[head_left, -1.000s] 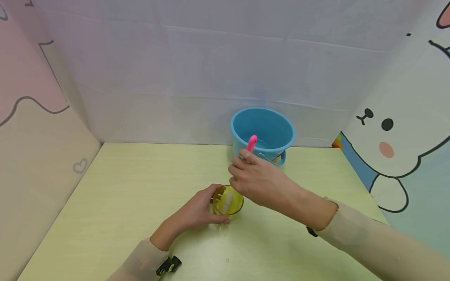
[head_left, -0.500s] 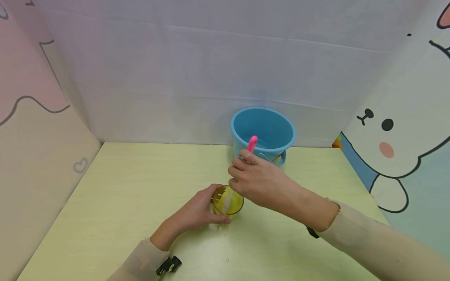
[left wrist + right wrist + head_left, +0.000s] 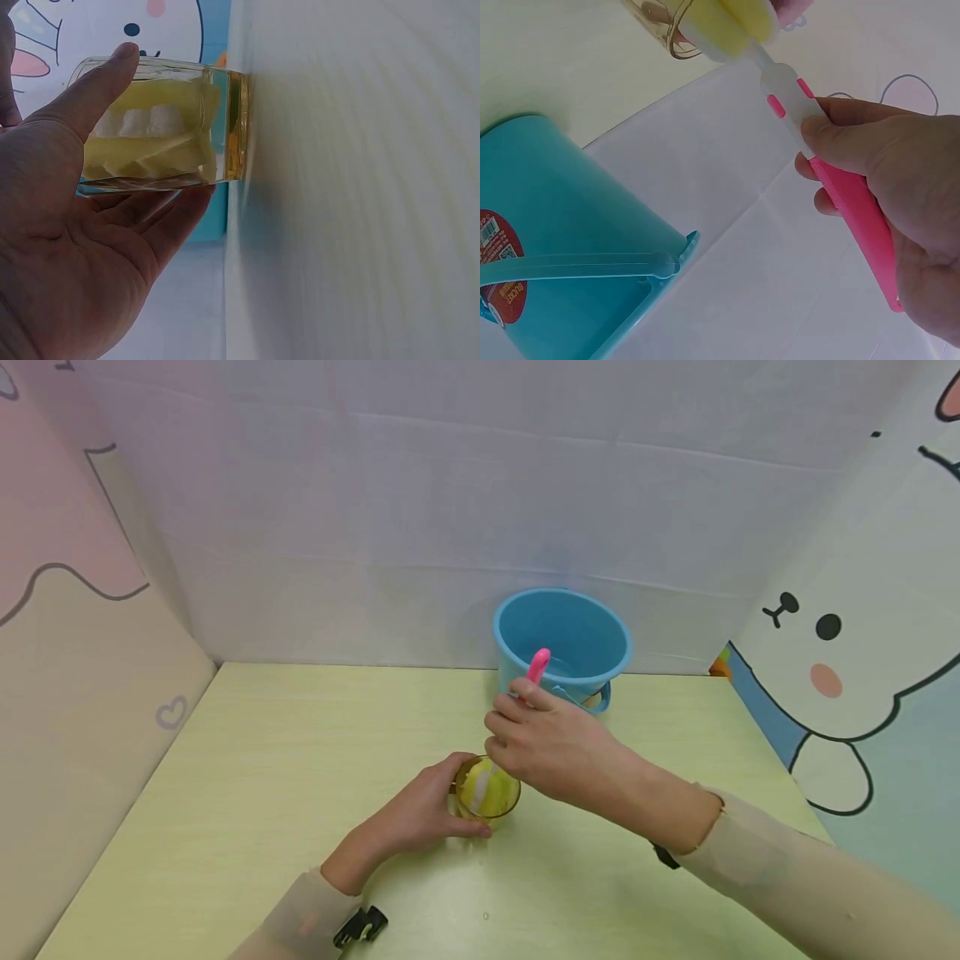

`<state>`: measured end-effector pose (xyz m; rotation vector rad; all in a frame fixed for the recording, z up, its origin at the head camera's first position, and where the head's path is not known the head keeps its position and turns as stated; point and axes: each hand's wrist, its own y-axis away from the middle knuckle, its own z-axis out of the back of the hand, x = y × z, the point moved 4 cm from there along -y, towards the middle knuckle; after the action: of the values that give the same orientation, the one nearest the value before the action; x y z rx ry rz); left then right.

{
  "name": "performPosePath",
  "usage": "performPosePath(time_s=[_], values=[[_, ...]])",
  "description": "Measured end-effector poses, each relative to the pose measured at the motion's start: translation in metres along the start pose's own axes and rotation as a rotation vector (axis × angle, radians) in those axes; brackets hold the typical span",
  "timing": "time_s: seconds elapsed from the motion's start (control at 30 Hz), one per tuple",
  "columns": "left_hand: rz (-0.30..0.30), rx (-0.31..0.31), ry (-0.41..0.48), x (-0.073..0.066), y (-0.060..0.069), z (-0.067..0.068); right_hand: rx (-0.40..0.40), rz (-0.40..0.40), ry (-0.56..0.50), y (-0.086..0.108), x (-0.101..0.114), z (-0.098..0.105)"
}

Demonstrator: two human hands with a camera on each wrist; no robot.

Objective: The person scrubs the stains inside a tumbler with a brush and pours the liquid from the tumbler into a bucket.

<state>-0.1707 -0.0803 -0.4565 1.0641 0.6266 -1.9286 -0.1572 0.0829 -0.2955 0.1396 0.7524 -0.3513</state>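
Note:
A clear, amber-tinted glass (image 3: 225,124) stands on the table, gripped round its side by my left hand (image 3: 420,806). Inside the glass is the yellow and white sponge head of a bottle brush (image 3: 487,789). My right hand (image 3: 551,739) holds the brush by its pink and white handle (image 3: 855,210), thumb and fingers curled round it above the glass. In the right wrist view, the yellow sponge (image 3: 731,26) shows at the glass's mouth. The sponge fills much of the glass in the left wrist view.
A light blue bucket (image 3: 506,635) stands behind my right hand, near the back wall, its handle hanging down at the front. Small water drops (image 3: 485,916) lie on the pale yellow table (image 3: 285,760). Printed cloth walls enclose the sides and back.
The sponge head has turned a little inside the glass, its white strip shifting left. My right hand has shifted very slightly; my left hand keeps its hold on the glass.

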Motion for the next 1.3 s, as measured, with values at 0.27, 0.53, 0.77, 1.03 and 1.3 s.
performPosePath(time_s=[0.27,0.53,0.77,1.03,1.3], values=[[0.002,0.003,-0.005,0.000,-0.001,-0.001,0.003,-0.018,-0.006,0.001,-0.003,-0.002],[0.010,-0.001,-0.011,0.001,-0.001,-0.001,-0.014,-0.034,-0.012,0.003,-0.006,-0.002],[0.010,-0.013,-0.040,0.001,-0.001,-0.001,0.004,-0.041,-0.017,0.006,-0.009,-0.002],[0.008,-0.015,-0.032,0.001,-0.001,-0.001,0.016,-0.055,-0.033,0.011,-0.012,0.001],[0.011,-0.011,-0.033,0.001,-0.001,-0.001,0.034,-0.058,-0.064,0.017,-0.014,0.005]])
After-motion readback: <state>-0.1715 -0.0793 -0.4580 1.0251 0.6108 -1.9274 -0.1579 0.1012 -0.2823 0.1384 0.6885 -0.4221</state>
